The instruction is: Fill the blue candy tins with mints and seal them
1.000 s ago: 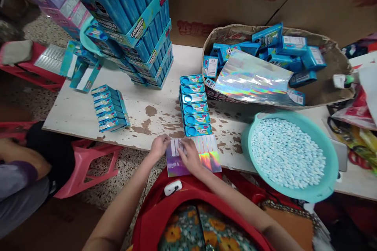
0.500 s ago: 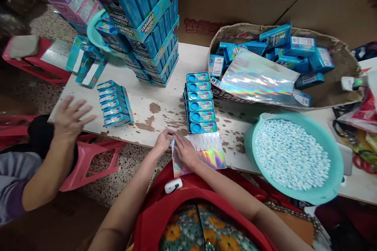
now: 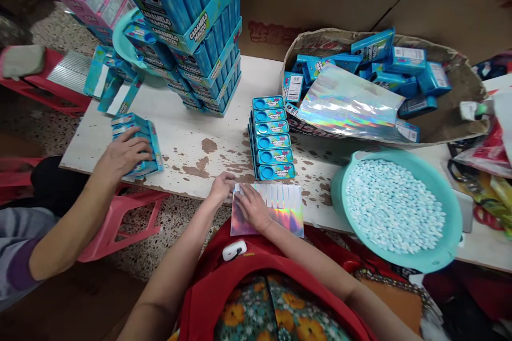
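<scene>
A shiny rainbow-silver sticker sheet [image 3: 282,218] with a row of pale strips along its upper part lies at the table's front edge. My right hand [image 3: 254,208] rests on its left part, fingers stretched out flat. At the sheet's upper left corner is my left hand [image 3: 221,187], its fingers bent together at the edge; whatever small piece may be between them is hidden. Just beyond the sheet, a row of several blue candy boxes [image 3: 274,141] stands with round recesses facing up.
A co-worker's hand [image 3: 126,154] is on a group of blue boxes [image 3: 154,141] at left. Tall stacked display trays [image 3: 208,37] rise behind. At right are a turquoise tub [image 3: 340,197] of pale candies and a torn carton [image 3: 452,128] with blue boxes and a silver sheet [image 3: 348,106].
The co-worker's hand has come down onto the left group of boxes and shifted it left. My sticker sheet lies straighter, and my left fingers have moved slightly apart from my right hand.
</scene>
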`<state>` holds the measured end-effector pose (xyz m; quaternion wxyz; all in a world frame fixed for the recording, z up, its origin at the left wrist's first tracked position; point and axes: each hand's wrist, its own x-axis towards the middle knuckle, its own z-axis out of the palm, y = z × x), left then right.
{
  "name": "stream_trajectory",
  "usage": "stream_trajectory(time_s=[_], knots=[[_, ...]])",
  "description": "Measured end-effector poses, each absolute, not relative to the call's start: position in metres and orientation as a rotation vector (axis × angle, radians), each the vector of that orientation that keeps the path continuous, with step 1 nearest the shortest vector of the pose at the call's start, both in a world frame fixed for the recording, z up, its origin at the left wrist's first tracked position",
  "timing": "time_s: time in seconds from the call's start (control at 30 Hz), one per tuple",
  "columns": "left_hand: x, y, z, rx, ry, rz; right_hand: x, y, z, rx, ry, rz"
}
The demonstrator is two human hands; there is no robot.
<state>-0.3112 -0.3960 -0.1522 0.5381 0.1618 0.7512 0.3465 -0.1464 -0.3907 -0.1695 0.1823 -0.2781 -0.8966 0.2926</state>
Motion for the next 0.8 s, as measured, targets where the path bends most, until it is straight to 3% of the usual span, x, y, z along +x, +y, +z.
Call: stream_trajectory(time_s=[0.23, 0.4, 0.5, 0.8], knots=[[-0.320, -0.388, -0.142, 0.615, 1.996, 0.812, -0.134, -0.381, -0.087, -1.092, -1.936, 1.166], [-0.299, -0.411, -0.070, 0.827, 1.848, 1.169, -0.125, -0.373, -0.028, -1.241, -1.555, 1.418], [-0.276, -0.421, -0.029, 0.905, 1.468, 1.038, -0.121, -0.372, -0.009, -1.250, -1.432, 1.486], [-0.271, -0.381, 0.008, 0.894, 1.404, 0.832, -0.124, -0.351, -0.019, -1.387, -1.397, 0.986]])
